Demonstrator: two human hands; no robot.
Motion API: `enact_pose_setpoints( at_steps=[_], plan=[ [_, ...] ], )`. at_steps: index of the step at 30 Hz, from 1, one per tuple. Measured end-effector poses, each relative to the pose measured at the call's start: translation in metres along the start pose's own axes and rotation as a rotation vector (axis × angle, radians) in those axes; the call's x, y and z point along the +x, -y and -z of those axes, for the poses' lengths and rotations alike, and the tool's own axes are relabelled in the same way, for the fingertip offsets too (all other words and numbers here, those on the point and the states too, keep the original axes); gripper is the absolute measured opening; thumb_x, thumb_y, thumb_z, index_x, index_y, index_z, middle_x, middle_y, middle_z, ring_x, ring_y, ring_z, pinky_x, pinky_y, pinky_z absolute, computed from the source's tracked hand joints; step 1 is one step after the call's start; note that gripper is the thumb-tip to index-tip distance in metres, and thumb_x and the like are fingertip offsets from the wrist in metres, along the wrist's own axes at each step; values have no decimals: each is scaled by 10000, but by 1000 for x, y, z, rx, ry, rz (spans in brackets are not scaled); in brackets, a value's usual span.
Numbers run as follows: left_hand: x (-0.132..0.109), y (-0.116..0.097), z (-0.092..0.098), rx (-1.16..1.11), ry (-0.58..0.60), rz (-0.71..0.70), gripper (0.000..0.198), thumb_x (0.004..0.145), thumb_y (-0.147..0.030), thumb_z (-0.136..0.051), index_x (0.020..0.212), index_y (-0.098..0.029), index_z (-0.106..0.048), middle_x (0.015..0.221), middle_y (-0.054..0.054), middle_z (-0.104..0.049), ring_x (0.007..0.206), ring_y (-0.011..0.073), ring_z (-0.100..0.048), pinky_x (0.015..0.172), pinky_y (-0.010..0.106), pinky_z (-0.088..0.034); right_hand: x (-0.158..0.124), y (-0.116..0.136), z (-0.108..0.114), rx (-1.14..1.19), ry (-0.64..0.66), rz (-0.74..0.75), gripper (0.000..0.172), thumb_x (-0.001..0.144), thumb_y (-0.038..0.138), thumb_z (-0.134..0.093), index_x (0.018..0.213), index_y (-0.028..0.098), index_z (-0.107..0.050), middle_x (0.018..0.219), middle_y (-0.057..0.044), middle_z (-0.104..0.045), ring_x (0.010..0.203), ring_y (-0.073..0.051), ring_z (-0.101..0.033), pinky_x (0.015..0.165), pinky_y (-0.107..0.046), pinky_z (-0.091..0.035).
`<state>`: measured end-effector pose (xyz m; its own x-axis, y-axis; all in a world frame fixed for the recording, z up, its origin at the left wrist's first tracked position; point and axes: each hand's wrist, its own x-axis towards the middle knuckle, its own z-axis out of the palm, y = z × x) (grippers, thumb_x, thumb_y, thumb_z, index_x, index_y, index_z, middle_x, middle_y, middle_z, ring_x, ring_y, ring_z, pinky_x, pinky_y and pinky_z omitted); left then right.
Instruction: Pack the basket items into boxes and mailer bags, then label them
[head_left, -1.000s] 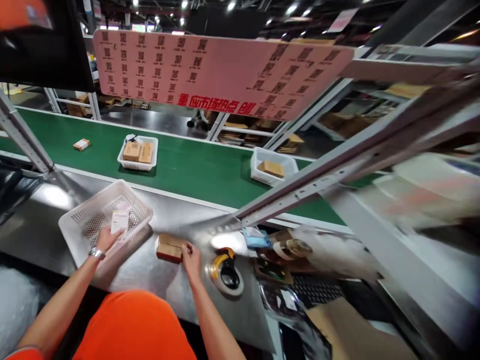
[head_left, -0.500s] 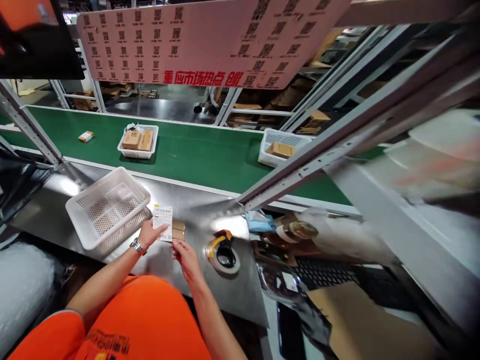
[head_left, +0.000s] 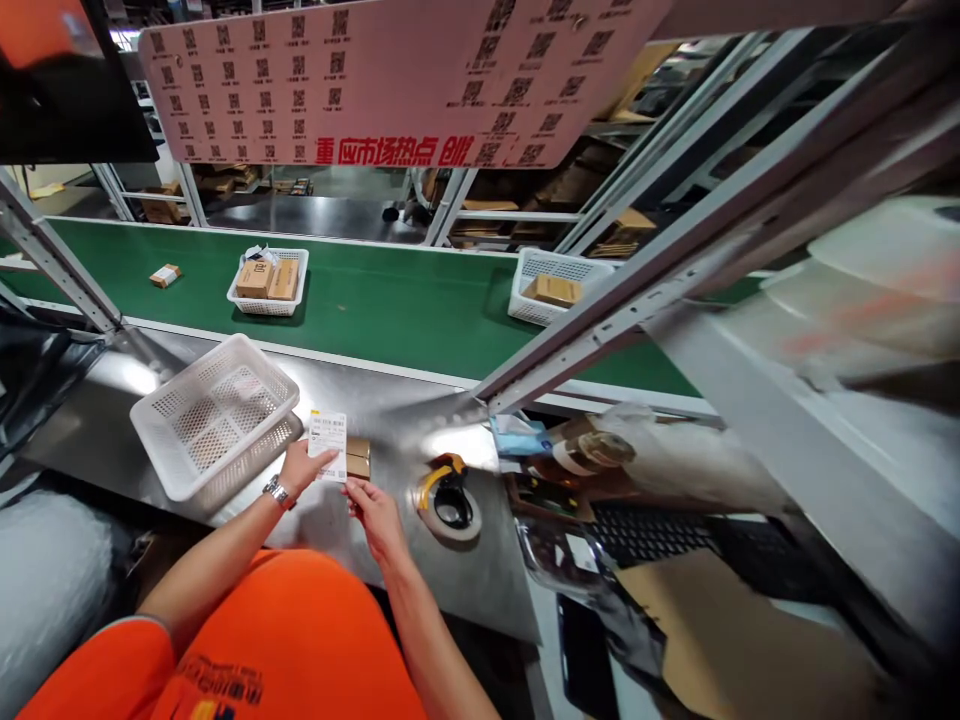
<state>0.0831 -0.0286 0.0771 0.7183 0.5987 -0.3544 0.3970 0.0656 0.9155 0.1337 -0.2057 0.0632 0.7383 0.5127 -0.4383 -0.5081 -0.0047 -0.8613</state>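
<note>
A white printed shipping label lies over the left part of a small brown cardboard box on the metal bench. My left hand, a metal watch at its wrist, is closed on the label with the thumb across its front. At the label's lower right corner, my right hand pinches the edge between thumb and fingers. Whether either hand also grips the box beneath cannot be made out. Right of my right hand rests a tape dispenser with a yellow and black head. A white plastic basket stands to the left.
Beyond the bench runs a green conveyor belt carrying a basket with boxes, another basket and a small parcel. A slanting metal post rises at right. Right of the bench are a keyboard and phone.
The camera view has shifted slightly, with the sign and belt appearing a little farther left. Both hands stay at the label in nearly the same pose.
</note>
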Motion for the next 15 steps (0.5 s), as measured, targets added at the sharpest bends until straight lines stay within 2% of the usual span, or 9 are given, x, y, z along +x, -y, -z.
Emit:
enact_pose_setpoints(
  at_steps=[5, 7, 9, 11, 13, 15],
  plan=[
    [3, 1, 2, 33, 47, 48, 354, 967, -394, -883, 1164, -101, -856, 1103, 191, -891, 823, 263, -824, 701, 354, -662, 1, 1, -4, -7, -37, 16, 601, 539, 718, -1016, 822, 205, -881, 792, -64, -818, 638, -156, -538, 621, -310, -412],
    [2, 1, 1, 94, 66, 52, 405, 980, -439, -862, 1220, -114, -837, 1091, 170, -883, 833, 266, -822, 720, 369, -673, 1, 1, -4, -18, -67, 19, 618, 529, 734, -1017, 812, 201, -888, 784, -71, -822, 634, -158, -543, 619, -313, -414],
    [-1, 2, 1, 161, 50, 31, 494, 955, -412, -884, 1351, -131, -792, 1225, 184, -863, 1009, 306, -843, 880, 427, -706, 2, 1, -4, -23, -97, 28, 625, 528, 754, -1010, 792, 201, -885, 776, -74, -822, 634, -161, -549, 619, -314, -416],
    [-6, 3, 0, 229, 16, -80, 567, 916, -367, -918, 1419, -152, -766, 1433, 218, -796, 1293, 350, -790, 1125, 485, -656, 3, 0, -3, -22, -123, 39, 626, 531, 767, -999, 761, 198, -875, 765, -74, -816, 635, -162, -552, 619, -315, -416],
    [-12, 4, -2, 280, 77, -232, 403, 924, -380, -909, 1268, -183, -836, 1474, 206, -784, 1396, 350, -735, 1242, 481, -582, 3, -2, -1, -34, -142, 55, 626, 545, 772, -985, 752, 191, -873, 753, -74, -810, 634, -162, -551, 619, -314, -415],
    [-17, 5, -5, 306, 230, -308, 229, 973, -442, -847, 990, -215, -869, 1275, 157, -863, 1255, 321, -782, 1194, 447, -597, 4, -6, 2, -56, -144, 78, 595, 586, 751, -974, 751, 189, -873, 718, -58, -788, 629, -158, -542, 615, -308, -409]
  ],
)
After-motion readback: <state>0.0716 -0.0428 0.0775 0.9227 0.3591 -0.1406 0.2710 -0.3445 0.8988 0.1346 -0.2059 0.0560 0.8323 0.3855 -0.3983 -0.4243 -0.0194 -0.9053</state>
